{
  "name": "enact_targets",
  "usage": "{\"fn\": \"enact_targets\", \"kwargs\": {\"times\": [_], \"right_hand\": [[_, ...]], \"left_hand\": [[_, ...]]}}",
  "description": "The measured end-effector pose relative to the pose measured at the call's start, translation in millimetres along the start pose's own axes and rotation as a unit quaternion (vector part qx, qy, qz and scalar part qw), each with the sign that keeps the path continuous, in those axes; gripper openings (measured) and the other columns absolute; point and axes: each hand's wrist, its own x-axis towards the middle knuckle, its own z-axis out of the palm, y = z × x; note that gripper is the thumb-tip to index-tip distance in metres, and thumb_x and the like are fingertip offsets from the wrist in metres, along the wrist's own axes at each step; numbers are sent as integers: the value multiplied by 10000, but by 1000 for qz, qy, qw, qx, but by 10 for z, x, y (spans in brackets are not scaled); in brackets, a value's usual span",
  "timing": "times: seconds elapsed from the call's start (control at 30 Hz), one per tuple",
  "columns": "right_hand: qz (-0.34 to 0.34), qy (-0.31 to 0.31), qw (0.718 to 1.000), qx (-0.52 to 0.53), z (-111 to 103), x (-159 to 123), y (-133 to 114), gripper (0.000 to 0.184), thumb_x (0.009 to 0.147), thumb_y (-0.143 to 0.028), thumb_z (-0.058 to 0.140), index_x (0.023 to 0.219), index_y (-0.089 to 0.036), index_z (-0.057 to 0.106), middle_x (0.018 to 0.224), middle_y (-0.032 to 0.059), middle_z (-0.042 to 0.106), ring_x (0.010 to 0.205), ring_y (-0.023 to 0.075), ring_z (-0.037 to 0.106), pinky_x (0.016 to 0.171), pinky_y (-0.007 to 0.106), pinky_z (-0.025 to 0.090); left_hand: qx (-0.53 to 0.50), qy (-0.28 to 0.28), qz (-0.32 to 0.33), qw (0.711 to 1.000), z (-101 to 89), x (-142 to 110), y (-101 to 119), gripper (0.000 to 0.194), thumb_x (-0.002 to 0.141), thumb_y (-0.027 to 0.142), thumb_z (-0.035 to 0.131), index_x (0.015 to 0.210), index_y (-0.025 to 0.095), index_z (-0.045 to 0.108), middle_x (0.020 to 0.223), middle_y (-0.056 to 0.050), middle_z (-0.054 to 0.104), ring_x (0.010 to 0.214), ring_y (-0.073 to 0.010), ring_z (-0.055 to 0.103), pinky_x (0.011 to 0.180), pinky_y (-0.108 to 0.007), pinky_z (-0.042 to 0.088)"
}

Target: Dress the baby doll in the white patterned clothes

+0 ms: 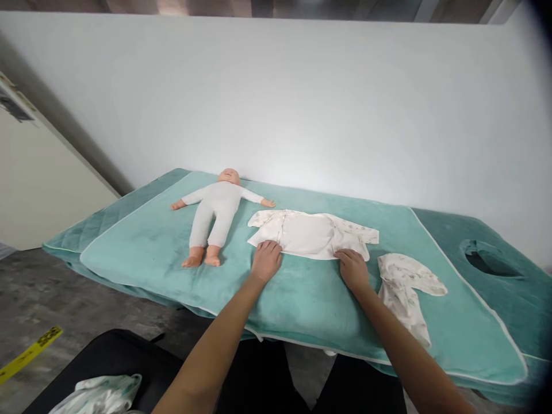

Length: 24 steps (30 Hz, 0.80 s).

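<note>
A white long-sleeved baby top with a small print on its sleeves lies spread out flat on the teal cover. At its near left corner, my left hand has its fingers closed on the hem. My right hand grips the same hem nearer the right side, fingers curled over the cloth. The thumbs are mostly hidden. To the left, a baby doll in a white bodysuit rests on its back, arms spread and feet toward me. Printed baby trousers lie loosely to the right of my right hand.
The teal padded bed cover lies against a white wall. A face opening is at the bed's right end. Down at the left, a black seat holds a crumpled printed cloth. A pale panel stands at the far left.
</note>
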Motion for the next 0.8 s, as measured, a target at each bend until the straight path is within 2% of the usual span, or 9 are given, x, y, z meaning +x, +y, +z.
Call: {"fn": "enact_targets", "kwargs": {"times": [0.1,0.23,0.43,0.5,0.6,0.7,0.77,0.8], "right_hand": [[-8,33,999,-31,-77,-80,-30,241,867,-68,518,826,-200,715,917,57,715,957,223,575,875,357,390],[2,35,996,-82,-117,-138,-85,224,810,-48,542,770,-200,702,837,59,672,913,227,530,858,368,344],[62,48,992,-96,-75,-201,-110,247,787,-44,523,794,-202,712,851,67,640,867,226,494,809,369,325],[71,48,993,-86,-74,-242,-115,267,774,-35,509,803,-203,715,863,69,640,861,226,498,799,368,329],[91,55,992,-67,-96,-308,-131,307,741,-20,485,801,-206,722,863,72,635,860,230,507,787,370,339],[113,84,989,-39,-138,-356,-163,346,716,-8,464,801,-211,732,862,70,632,871,239,521,770,370,347],[118,105,987,-19,-161,-371,-181,352,721,-4,453,787,-210,731,871,71,639,881,241,530,775,372,360],[117,110,987,-8,-166,-374,-184,350,728,-2,450,778,-209,727,877,72,644,887,241,535,785,375,369]], "left_hand": [[2,-1,-14,1000,-24,-7,11,148,886,124,525,838,201,642,930,-96,677,966,-267,569,840,-431,426],[-6,-4,-20,1000,-3,-11,-9,183,863,92,505,827,205,644,908,-103,672,962,-286,569,823,-449,430],[-26,-5,-39,999,-40,-32,-2,275,772,-9,475,775,218,630,826,-88,657,863,-254,593,774,-413,459],[-40,13,-59,997,-70,-40,1,301,755,-28,449,778,217,622,821,-84,647,848,-242,597,771,-395,474],[-103,111,-137,979,-98,-22,-74,302,770,-11,422,828,221,606,905,-85,648,929,-237,610,865,-397,496],[-165,214,-280,921,-62,70,-312,255,835,62,410,930,217,588,992,-93,641,1005,-234,610,929,-403,498],[-185,223,-369,883,4,176,-539,210,887,152,431,1027,198,581,1052,-107,637,1007,-228,612,937,-397,502],[-194,206,-392,875,45,239,-655,209,903,208,458,1075,189,576,1086,-114,638,1006,-224,615,948,-397,500]]}}
